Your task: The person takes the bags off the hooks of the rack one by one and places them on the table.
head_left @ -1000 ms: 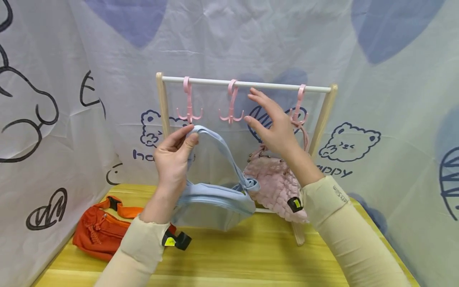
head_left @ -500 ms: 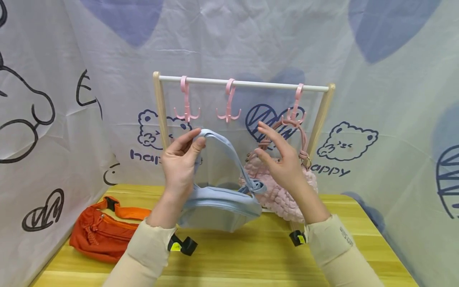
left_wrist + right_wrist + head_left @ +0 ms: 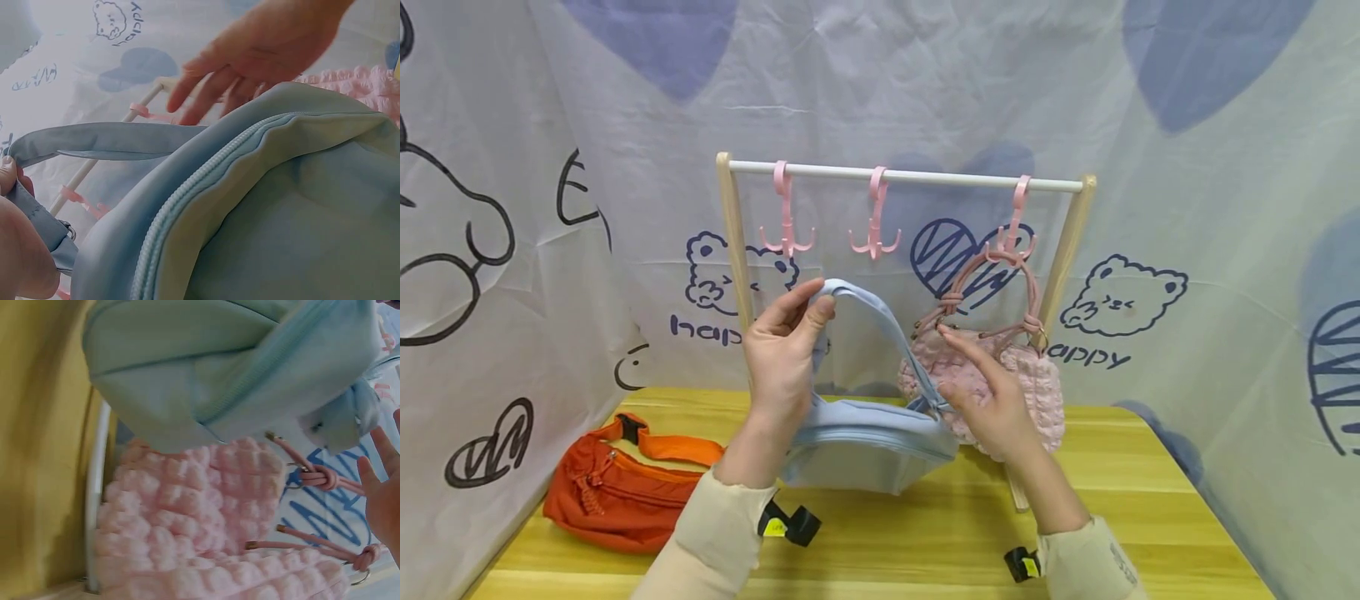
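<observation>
Between its thumb and fingers, the left hand [image 3: 781, 367] pinches the strap [image 3: 880, 308] of a pale blue, soft-sided bag [image 3: 872, 421], raised over a yellow wood-grain table [image 3: 925, 550]. Just beside the strap's lower right end, the right hand [image 3: 996, 408] has parted fingers, holding nothing. An orange waist bag [image 3: 625, 500] lies left; behind, a puffy pink bag [image 3: 1037, 392] hangs from a rack [image 3: 955, 178] before a cartoon-printed sheet [image 3: 865, 83]. The left wrist view shows a metal buckle [image 3: 70, 230], unclear from the head.
</observation>
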Motion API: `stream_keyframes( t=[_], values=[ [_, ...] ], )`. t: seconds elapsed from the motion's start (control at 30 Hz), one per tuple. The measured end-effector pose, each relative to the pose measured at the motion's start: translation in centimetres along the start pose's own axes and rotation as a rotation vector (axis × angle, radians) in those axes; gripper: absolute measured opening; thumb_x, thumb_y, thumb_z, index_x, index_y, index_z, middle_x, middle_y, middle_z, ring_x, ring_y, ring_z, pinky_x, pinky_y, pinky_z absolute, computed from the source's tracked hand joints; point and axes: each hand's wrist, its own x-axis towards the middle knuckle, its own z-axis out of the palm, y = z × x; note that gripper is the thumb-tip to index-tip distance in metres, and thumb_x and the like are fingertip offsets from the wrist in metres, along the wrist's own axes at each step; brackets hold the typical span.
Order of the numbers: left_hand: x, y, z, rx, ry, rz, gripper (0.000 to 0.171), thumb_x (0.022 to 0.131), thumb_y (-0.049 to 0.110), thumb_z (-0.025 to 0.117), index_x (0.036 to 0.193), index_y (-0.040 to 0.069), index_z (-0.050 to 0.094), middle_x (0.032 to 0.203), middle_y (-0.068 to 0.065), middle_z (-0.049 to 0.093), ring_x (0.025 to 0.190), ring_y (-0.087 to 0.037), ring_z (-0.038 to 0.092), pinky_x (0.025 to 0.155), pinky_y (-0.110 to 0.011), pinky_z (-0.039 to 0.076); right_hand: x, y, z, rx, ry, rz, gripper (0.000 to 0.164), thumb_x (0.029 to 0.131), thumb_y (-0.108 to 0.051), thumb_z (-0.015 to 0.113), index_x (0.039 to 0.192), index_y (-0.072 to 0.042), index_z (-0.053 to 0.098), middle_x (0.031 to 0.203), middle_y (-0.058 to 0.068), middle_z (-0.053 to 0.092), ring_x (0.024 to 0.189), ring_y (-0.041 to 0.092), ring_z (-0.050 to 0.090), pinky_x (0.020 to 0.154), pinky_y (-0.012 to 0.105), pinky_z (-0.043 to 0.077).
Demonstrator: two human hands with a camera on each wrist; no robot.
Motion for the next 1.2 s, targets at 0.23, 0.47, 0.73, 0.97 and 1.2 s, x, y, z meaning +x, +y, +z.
stream_keyframes(
  t=[0.23, 0.47, 0.73, 0.97, 1.2],
  values=[
    [-0.6, 0.0, 0.1, 0.013, 0.012, -0.040, 0.026, 0.090, -0.006, 0.076, 0.106, 0.013, 0.083, 0.093, 0.002, 0.079, 0.078, -0.010, 0.070, 0.085, -0.025, 0.059, -2.9, 0.9, 0.4, 0.024, -0.030, 0.104, 0.068, 0.088, -0.004, 0.080, 0.150, -0.017, 0.057, 0.153, -0.001, 0.056, 0.141, 0.017, 0.051, 0.119, 0.036, 0.038],
    [-1.2, -0.2, 0.3, 0.027, 0.030, -0.065, 0.028, 0.090, -0.008, 0.074, 0.105, 0.015, 0.083, 0.092, 0.003, 0.078, 0.077, -0.010, 0.070, 0.082, -0.023, 0.057, -5.0, 0.8, 0.5, 0.071, -0.049, 0.216, 0.075, 0.083, -0.003, 0.085, 0.151, -0.020, 0.057, 0.154, -0.003, 0.056, 0.140, 0.017, 0.052, 0.116, 0.030, 0.039],
    [-1.5, -0.8, 0.3, -0.012, 0.036, -0.058, 0.025, 0.089, -0.002, 0.078, 0.102, 0.018, 0.083, 0.092, 0.003, 0.078, 0.077, -0.009, 0.069, 0.084, -0.024, 0.057, -6.3, 1.2, 1.6, 0.099, -0.034, 0.097, 0.089, 0.068, 0.004, 0.092, 0.149, -0.007, 0.056, 0.151, 0.015, 0.056, 0.141, 0.013, 0.050, 0.118, 0.026, 0.037],
    [-1.6, -1.1, -0.1, -0.009, 0.047, -0.073, 0.022, 0.089, 0.000, 0.079, 0.103, 0.017, 0.083, 0.091, 0.002, 0.078, 0.079, -0.010, 0.069, 0.086, -0.025, 0.057, -6.6, 1.3, 2.5, 0.050, 0.047, 0.009, 0.071, 0.072, 0.007, 0.090, 0.138, -0.003, 0.066, 0.134, 0.014, 0.068, 0.127, 0.010, 0.059, 0.111, 0.023, 0.044],
    [-1.6, -1.1, -0.4, 0.019, 0.040, -0.104, 0.026, 0.093, -0.008, 0.072, 0.106, 0.012, 0.082, 0.092, 0.002, 0.076, 0.080, -0.012, 0.068, 0.084, -0.025, 0.055, -6.3, 1.2, 2.4, 0.115, 0.109, -0.067, 0.057, 0.073, 0.019, 0.082, 0.127, 0.002, 0.071, 0.121, 0.017, 0.072, 0.117, 0.011, 0.066, 0.105, 0.026, 0.051]
  ],
)
